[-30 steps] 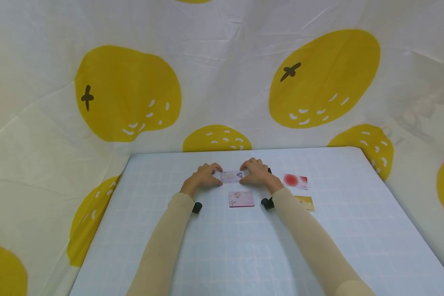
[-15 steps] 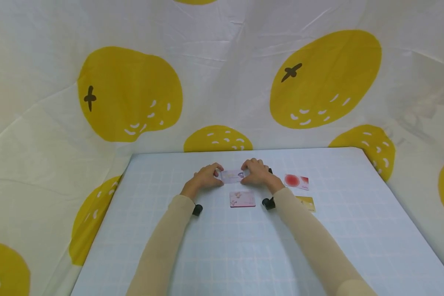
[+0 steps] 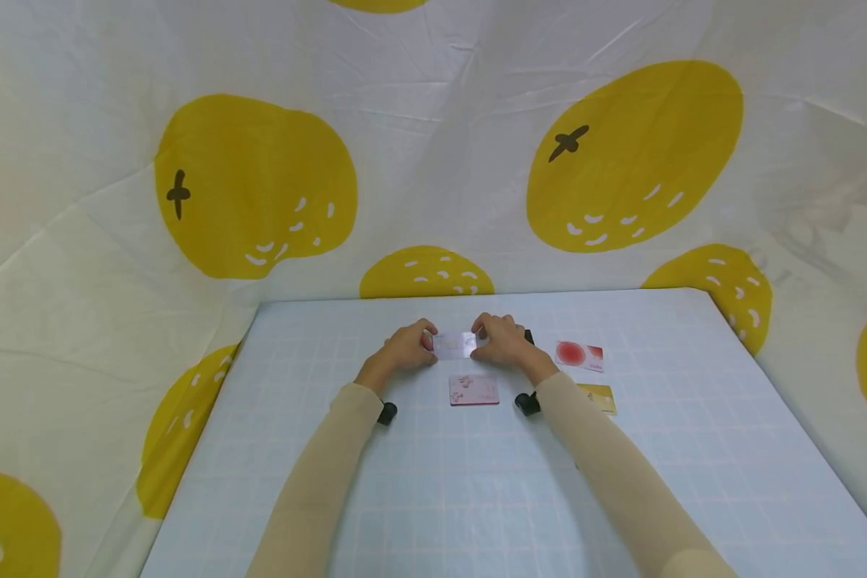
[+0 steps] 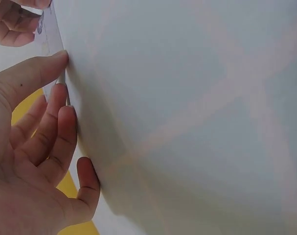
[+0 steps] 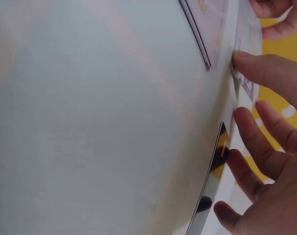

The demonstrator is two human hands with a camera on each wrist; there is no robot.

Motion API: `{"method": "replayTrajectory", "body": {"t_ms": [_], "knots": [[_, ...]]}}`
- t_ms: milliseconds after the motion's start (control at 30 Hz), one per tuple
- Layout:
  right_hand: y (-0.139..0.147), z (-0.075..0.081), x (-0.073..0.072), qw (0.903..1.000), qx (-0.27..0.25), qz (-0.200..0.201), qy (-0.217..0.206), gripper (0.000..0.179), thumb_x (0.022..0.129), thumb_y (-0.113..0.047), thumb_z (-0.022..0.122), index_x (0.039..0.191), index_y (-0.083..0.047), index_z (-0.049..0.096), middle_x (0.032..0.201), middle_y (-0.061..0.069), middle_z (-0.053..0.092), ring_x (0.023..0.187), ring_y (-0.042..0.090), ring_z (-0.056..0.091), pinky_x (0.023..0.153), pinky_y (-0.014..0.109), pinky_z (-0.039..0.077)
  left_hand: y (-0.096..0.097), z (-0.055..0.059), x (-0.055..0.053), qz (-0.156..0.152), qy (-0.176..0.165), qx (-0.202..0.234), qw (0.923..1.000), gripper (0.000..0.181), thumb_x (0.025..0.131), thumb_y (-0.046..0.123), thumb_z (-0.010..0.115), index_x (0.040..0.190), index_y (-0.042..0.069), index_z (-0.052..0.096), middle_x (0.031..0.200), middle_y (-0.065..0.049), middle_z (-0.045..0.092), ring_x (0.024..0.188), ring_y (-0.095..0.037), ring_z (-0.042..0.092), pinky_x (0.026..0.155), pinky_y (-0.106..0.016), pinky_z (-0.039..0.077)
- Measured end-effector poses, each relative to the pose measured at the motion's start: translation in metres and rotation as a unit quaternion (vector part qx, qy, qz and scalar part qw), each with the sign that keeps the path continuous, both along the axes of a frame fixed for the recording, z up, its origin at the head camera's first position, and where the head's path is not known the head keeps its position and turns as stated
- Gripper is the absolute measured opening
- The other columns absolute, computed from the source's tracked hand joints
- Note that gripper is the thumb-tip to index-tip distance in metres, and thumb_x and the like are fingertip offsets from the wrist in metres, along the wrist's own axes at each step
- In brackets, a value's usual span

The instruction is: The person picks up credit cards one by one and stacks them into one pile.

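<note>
Where the left hand and the right hand face each other over the table, a pale card bridges the gap, near the table's 12 o'clock edge. Left hand pinches the card's 9 o'clock end, thumb against fingers; right hand pinches the 3 o'clock end likewise. Flat or slightly lifted: cannot tell. Bearings from the pale card, head view: pink card at 5 o'clock, near, apart from both hands; red-and-white card at 3 o'clock, past the right hand; gold card between 3 and 4 o'clock, partly covered by the right sleeve. Right wrist view: yellow-and-black card just beside the right hand; contact unclear. Fruit-print cloth hangs at 12 o'clock, beyond the table.
</note>
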State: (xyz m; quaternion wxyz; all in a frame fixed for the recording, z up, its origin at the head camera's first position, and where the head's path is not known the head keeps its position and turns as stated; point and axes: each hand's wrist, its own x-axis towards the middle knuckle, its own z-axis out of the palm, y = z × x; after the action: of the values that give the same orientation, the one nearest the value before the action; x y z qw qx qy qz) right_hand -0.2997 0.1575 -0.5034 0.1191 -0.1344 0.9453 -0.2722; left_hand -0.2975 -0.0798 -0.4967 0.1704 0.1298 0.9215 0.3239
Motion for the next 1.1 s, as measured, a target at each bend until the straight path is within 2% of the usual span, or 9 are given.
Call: {"method": "replayTrajectory", "body": {"t_ms": [233, 467, 700, 900, 1100], "knots": [[0.001, -0.002, 0.003, 0.9998, -0.011, -0.001, 0.014, 0.038, 0.09, -0.026, 0.076, 0.122, -0.013, 0.059, 0.108, 0.002, 0.065, 0.107, 0.028, 0.049, 0.102, 0.057, 0.028, 0.002, -0.003, 0.001, 0.009, -0.007, 0.01, 0.9999, 0.046, 0.089, 0.012, 0.076, 0.128, 0.014, 0.053, 0.101, -0.003, 0.065, 0.095, -0.023, 0.059, 0.095, -0.045, 0.044], [0.001, -0.004, 0.005, 0.9995, -0.015, -0.01, 0.026, 0.035, 0.091, -0.027, 0.074, 0.122, -0.014, 0.062, 0.106, 0.001, 0.066, 0.106, 0.027, 0.049, 0.103, 0.056, 0.027, 0.003, -0.009, 0.0, 0.026, -0.017, 0.021, 0.9993, 0.045, 0.09, 0.014, 0.076, 0.129, 0.015, 0.054, 0.1, -0.003, 0.065, 0.094, -0.023, 0.059, 0.093, -0.045, 0.046], [0.001, 0.0, 0.009, 0.9993, -0.023, -0.005, 0.027, 0.036, 0.095, -0.027, 0.069, 0.126, -0.011, 0.062, 0.108, 0.001, 0.066, 0.107, 0.028, 0.05, 0.103, 0.058, 0.027, 0.003, -0.008, 0.002, 0.026, -0.014, 0.036, 0.9989, 0.047, 0.089, 0.015, 0.076, 0.131, 0.012, 0.056, 0.099, -0.004, 0.065, 0.094, -0.023, 0.059, 0.094, -0.043, 0.047], [0.002, 0.001, 0.012, 0.9989, -0.029, -0.007, 0.035, 0.037, 0.095, -0.025, 0.07, 0.128, -0.01, 0.061, 0.11, 0.001, 0.066, 0.108, 0.029, 0.051, 0.102, 0.059, 0.027, 0.004, -0.008, 0.004, 0.037, -0.014, 0.04, 0.9984, 0.048, 0.089, 0.017, 0.077, 0.133, 0.012, 0.057, 0.1, -0.004, 0.064, 0.095, -0.023, 0.058, 0.095, -0.043, 0.046], [0.004, 0.003, 0.017, 0.9987, -0.026, -0.009, 0.044, 0.041, 0.093, -0.023, 0.071, 0.129, -0.009, 0.061, 0.109, 0.002, 0.068, 0.108, 0.029, 0.054, 0.099, 0.058, 0.03, 0.0, -0.007, 0.008, 0.024, 0.004, 0.068, 0.9974, 0.05, 0.087, 0.015, 0.077, 0.134, 0.007, 0.059, 0.1, -0.004, 0.065, 0.095, -0.022, 0.059, 0.094, -0.042, 0.048]]}}
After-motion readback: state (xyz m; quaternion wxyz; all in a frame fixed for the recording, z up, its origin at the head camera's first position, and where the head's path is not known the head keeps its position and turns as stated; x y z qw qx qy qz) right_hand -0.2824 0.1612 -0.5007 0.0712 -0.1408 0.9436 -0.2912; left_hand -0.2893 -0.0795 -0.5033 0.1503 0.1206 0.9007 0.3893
